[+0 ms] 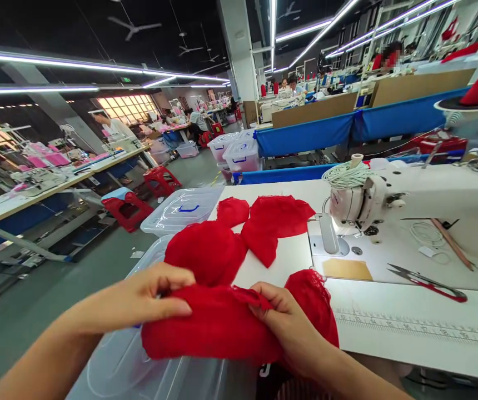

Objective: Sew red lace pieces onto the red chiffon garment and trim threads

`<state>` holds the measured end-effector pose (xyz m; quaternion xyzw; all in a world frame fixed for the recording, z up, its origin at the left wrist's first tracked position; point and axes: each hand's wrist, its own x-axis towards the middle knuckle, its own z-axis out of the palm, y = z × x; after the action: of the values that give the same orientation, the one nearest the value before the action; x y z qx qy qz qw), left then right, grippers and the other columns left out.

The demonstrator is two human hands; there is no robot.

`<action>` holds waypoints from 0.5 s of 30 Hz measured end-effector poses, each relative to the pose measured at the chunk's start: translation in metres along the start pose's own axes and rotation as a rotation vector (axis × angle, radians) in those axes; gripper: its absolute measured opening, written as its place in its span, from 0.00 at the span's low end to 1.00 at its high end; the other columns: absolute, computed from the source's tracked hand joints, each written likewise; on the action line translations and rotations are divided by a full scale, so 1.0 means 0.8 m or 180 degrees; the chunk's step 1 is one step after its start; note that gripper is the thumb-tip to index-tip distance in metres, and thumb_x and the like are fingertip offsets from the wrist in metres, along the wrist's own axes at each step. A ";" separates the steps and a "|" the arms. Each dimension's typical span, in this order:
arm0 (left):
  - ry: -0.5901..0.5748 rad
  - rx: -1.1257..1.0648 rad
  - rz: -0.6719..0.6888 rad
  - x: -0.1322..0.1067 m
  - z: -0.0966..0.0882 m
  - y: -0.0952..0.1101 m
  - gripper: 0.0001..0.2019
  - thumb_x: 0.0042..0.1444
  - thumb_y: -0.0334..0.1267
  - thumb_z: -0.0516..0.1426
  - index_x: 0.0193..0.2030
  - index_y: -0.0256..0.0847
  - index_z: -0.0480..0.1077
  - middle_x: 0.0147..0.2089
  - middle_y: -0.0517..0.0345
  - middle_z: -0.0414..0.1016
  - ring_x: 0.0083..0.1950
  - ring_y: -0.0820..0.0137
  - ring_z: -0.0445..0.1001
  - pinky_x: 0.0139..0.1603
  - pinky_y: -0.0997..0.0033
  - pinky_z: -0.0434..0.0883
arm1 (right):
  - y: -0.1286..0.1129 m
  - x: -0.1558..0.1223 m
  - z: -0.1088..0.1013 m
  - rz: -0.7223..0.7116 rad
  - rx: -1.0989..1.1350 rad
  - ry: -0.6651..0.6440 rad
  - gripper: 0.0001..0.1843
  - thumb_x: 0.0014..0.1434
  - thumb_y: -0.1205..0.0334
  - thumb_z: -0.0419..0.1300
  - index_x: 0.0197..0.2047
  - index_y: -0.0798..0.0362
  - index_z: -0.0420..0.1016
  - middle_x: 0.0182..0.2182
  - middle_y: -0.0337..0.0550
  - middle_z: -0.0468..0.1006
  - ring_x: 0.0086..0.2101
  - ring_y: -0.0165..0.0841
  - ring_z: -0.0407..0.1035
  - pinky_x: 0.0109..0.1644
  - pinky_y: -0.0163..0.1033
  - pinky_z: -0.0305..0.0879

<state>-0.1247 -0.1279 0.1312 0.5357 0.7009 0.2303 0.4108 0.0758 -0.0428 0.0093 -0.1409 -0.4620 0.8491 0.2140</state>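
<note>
The left hand (147, 300) pinches the top edge of a red lace piece (209, 330), thumb over the front, fingers curled behind it. The right hand (289, 325) clamps the same piece from the other side, fingers folded over its upper hem. The piece hangs between both hands at the near edge of the white table (409, 328), above a clear plastic bin (139, 366) with its lid on; what is inside the bin cannot be made out.

No brand can be read; lettering on the sewing machine (389, 203) is too small. A printed ruler scale runs along the table's front edge, numbers blurred.

The lace is bright red, sheer, softly crumpled, with a scalloped trim along the top. More red pieces (259, 225) lie heaped on the table behind it, one partly over a second lidded bin (183, 208) with a blue handle. Red-handled snips (428, 283) and a tan card (346, 269) lie beside the machine, which carries a spool of pale cord (347, 173).
</note>
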 end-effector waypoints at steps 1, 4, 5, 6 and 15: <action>-0.0047 -0.0286 -0.0081 0.006 -0.018 0.002 0.12 0.47 0.44 0.62 0.23 0.38 0.69 0.21 0.65 0.70 0.22 0.76 0.66 0.23 0.82 0.63 | 0.002 0.003 0.002 0.0003 0.0155 -0.0045 0.18 0.54 0.47 0.62 0.31 0.53 0.66 0.24 0.34 0.65 0.25 0.25 0.60 0.29 0.30 0.59; 0.0434 -0.0160 -0.0033 0.034 -0.065 0.002 0.11 0.53 0.44 0.57 0.32 0.36 0.71 0.27 0.68 0.72 0.28 0.77 0.68 0.29 0.85 0.64 | 0.008 0.001 0.002 -0.0270 -0.0241 -0.0085 0.17 0.55 0.49 0.61 0.41 0.52 0.67 0.36 0.41 0.70 0.34 0.31 0.69 0.39 0.38 0.68; 0.0602 0.0118 0.0003 0.046 -0.078 -0.002 0.12 0.54 0.44 0.55 0.34 0.35 0.71 0.28 0.68 0.72 0.30 0.77 0.68 0.31 0.85 0.64 | 0.011 -0.004 -0.002 -0.0383 -0.0617 0.0034 0.15 0.57 0.51 0.59 0.43 0.51 0.67 0.39 0.43 0.70 0.37 0.33 0.70 0.40 0.39 0.69; 0.0676 0.0428 0.0020 0.059 -0.088 -0.008 0.13 0.55 0.44 0.54 0.35 0.35 0.71 0.30 0.69 0.73 0.33 0.76 0.69 0.33 0.85 0.65 | 0.014 -0.012 -0.009 -0.0500 -0.1061 0.0194 0.13 0.59 0.55 0.57 0.45 0.51 0.66 0.40 0.45 0.70 0.37 0.33 0.70 0.40 0.40 0.69; 0.1271 0.2749 0.0594 0.187 -0.048 -0.026 0.19 0.61 0.43 0.47 0.53 0.40 0.70 0.56 0.49 0.71 0.55 0.58 0.70 0.57 0.59 0.65 | 0.029 -0.061 -0.091 -0.0496 -0.4097 0.0915 0.15 0.61 0.70 0.46 0.49 0.53 0.66 0.47 0.52 0.71 0.41 0.39 0.73 0.43 0.48 0.72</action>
<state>-0.1814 0.0108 0.0873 0.6632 0.7465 0.0524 -0.0141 0.1447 -0.0256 -0.0471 -0.3186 -0.8526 0.3584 0.2074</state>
